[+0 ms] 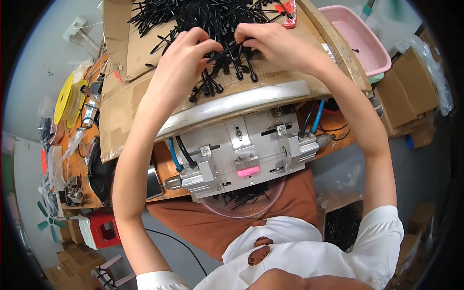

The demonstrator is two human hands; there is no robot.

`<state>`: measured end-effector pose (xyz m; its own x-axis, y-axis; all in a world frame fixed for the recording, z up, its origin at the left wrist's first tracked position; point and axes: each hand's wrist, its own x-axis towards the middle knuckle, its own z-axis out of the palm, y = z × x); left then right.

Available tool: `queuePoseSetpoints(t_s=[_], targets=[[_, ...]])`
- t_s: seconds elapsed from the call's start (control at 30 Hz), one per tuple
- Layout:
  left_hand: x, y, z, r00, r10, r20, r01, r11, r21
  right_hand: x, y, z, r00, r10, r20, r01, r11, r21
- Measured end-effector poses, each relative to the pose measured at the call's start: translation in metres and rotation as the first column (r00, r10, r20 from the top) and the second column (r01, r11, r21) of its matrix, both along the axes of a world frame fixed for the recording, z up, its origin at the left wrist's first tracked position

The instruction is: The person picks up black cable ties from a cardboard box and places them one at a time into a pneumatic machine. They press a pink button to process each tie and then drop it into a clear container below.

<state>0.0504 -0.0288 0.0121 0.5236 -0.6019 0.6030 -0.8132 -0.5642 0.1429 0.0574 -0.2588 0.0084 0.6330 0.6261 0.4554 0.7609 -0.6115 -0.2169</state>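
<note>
A heap of thin black plastic rods (203, 17), several with a knobbed end, lies on a cardboard sheet. Over its near side, my left hand (186, 53) has thumb and fingers pinched on a black plastic rod. Opposite it, my right hand (270, 43) is closed, thumb against forefinger, around another black plastic rod (240, 50). The fingertips of both hands come close together among the rods, which partly hide them. Below the cardboard sits a metal fixture (227, 140) with a pneumatic cylinder on each side and a small pink block (248, 171) at its middle.
A white rounded strip (237, 104) edges the cardboard (133, 111). Under the fixture, a clear round tray (278, 198) holds more black pieces. Blue and black air hoses (318, 117) rise beside the cylinders. A pink basin (377, 53) stands right, a yellow spool (63, 101) left.
</note>
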Motion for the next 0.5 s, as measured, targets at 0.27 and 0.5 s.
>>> queuePoseSetpoints(t_s=[0.27,0.5], targets=[[-0.005,0.002,-0.004,1.000,-0.007,0.010,0.006,0.994,0.111,-0.029,-0.041,-0.004,0.977,0.026,-0.211,0.008,0.987,0.158],[-0.020,-0.030,-0.005,0.990,-0.058,-0.125,0.087,0.967,0.240,-0.037,-0.049,-0.007,0.936,-0.122,-0.329,0.268,0.853,0.447]])
